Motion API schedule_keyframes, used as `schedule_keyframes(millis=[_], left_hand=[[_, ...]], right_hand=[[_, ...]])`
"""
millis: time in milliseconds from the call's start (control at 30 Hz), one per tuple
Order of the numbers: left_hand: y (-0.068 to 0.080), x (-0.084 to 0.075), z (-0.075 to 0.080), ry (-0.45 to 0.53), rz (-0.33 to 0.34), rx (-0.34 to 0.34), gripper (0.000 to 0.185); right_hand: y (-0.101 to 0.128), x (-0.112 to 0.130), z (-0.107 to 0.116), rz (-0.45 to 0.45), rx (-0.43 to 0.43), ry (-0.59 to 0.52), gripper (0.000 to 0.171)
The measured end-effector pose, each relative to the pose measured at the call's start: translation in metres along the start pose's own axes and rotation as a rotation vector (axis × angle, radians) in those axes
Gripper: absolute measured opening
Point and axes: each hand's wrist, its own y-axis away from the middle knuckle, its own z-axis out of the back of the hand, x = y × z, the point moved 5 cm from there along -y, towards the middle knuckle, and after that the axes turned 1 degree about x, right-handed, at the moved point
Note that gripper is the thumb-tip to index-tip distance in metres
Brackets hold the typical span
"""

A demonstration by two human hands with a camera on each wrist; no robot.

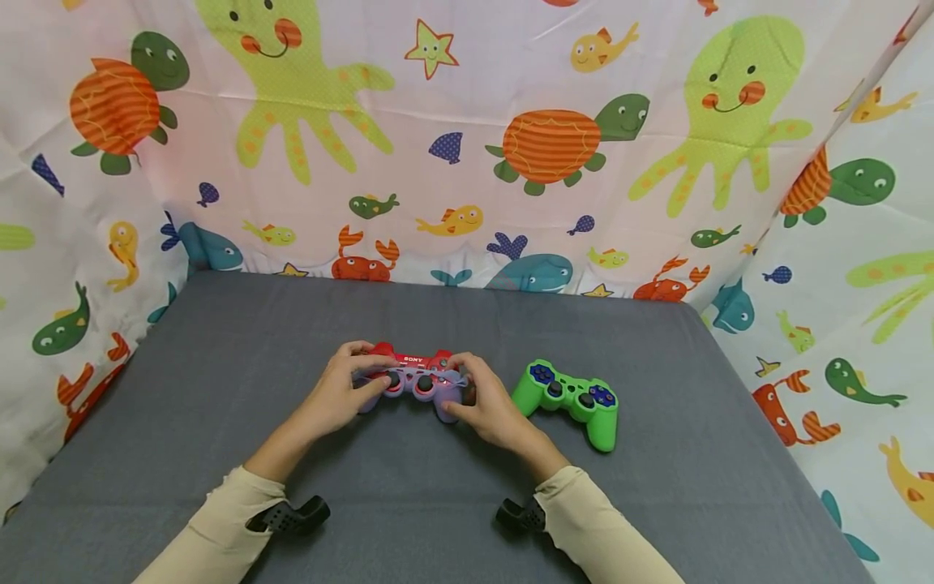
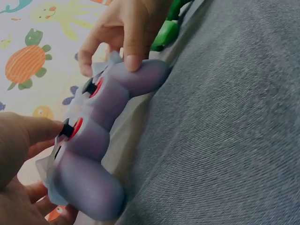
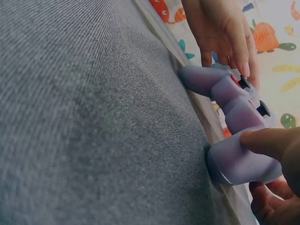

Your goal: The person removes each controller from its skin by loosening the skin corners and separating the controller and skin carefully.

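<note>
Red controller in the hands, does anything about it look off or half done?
Yes. The purple silicone cover sits only partly on the red controller: the red top edge is bare, and the cover's edge looks loose in the left wrist view. Both the left hand and right hand grip it.

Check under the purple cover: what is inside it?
A red controller sits inside the purple cover; its top edge and red rings around the sticks show. Both hands hold it; the cover hides the rest.
</note>
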Motion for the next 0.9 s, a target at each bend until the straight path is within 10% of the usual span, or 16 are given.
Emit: schedule_keyframes(millis=[467,900], left_hand=[[0.002,-0.016,-0.003,0.031,0.048,-0.123,0.007],[0.001,-0.012,-0.002,0.105,0.014,0.024,0.007]], right_hand=[[0.0,0.003,-0.003,0.024,0.075,0.066,0.072],[0.0,-0.002,-0.002,-0.046,0.013,0.052,0.072]])
